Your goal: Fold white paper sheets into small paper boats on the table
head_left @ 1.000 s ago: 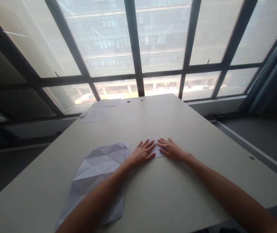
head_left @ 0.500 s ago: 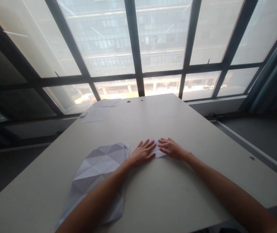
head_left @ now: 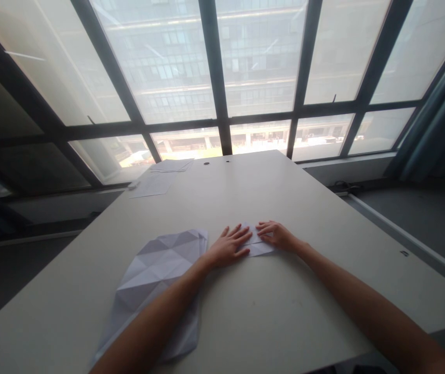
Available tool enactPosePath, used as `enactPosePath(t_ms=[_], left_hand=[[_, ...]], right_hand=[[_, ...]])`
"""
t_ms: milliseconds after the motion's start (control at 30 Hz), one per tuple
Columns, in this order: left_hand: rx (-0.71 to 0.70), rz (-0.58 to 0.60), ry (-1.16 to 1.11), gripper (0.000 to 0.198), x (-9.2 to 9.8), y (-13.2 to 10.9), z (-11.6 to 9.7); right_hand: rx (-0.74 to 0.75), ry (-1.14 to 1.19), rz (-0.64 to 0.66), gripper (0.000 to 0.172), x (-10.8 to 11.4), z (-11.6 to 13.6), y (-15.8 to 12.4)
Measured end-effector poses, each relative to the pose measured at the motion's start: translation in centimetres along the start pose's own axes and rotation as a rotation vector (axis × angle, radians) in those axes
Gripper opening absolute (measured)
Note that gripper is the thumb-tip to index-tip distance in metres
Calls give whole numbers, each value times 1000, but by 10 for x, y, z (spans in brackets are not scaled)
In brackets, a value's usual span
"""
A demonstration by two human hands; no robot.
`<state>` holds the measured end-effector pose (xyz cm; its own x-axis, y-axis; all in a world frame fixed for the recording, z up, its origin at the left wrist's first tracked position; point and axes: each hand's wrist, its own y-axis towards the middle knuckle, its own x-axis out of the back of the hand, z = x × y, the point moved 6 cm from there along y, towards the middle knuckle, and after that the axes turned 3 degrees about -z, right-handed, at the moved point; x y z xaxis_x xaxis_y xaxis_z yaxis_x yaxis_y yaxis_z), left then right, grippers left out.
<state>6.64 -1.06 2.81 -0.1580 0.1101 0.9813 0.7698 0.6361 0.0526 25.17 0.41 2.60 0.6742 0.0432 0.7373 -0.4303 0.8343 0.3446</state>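
A small folded white paper lies on the white table between my hands, with a crease across it. My left hand rests flat on its left part, palm down and fingers spread. On the upper right part of the paper, my right hand has its fingers bent and drawn together at the edge. The fingers hide part of that edge. Beside my left forearm, and partly under it, lies a larger creased white paper with a grid of folds.
Several flat white sheets lie at the table's far left corner. Near the far edge is a small dark round spot. A small dark mark is by the right edge of the table. Tall windows stand behind.
My right hand has drawn its spread fingers together and bent them. More of the small paper's lower right part shows. My left hand stays nearly in place.
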Motion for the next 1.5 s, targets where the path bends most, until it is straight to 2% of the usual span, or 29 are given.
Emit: enactPosePath(t_ms=[200, 367, 567, 667, 800, 867, 1033, 1133, 1300, 1500], left_hand=[[-35, 15, -17, 62, 2, -2, -3], [-43, 15, -22, 62, 2, -2, -3], [-47, 17, -20, 62, 1, -1, -2], [-48, 31, -16, 63, 1, -2, -3], [-60, 56, -35, 67, 0, -2, -3], [-34, 54, -76, 61, 0, -1, 1], [88, -32, -218, 45, 0, 6, 13], [93, -113, -214, 41, 1, 9, 14], [57, -196, -122, 39, 4, 5, 8], [13, -95, -36, 49, -2, 3, 4]], right_hand=[[48, -28, -84, 26, -1, 0, -2], [31, -149, -71, 35, -4, -1, -3], [53, -180, -60, 37, -7, -6, -3], [61, -217, -3, 37, -10, -5, -4], [53, -310, 141, 51, -16, 2, -5], [34, -341, 182, 56, -17, 5, -6], [14, -348, 224, 59, -16, 9, -6], [20, -329, 235, 58, -14, 10, -7], [49, -278, 238, 50, -10, 13, -8], [45, -219, 142, 51, -11, 8, -7]])
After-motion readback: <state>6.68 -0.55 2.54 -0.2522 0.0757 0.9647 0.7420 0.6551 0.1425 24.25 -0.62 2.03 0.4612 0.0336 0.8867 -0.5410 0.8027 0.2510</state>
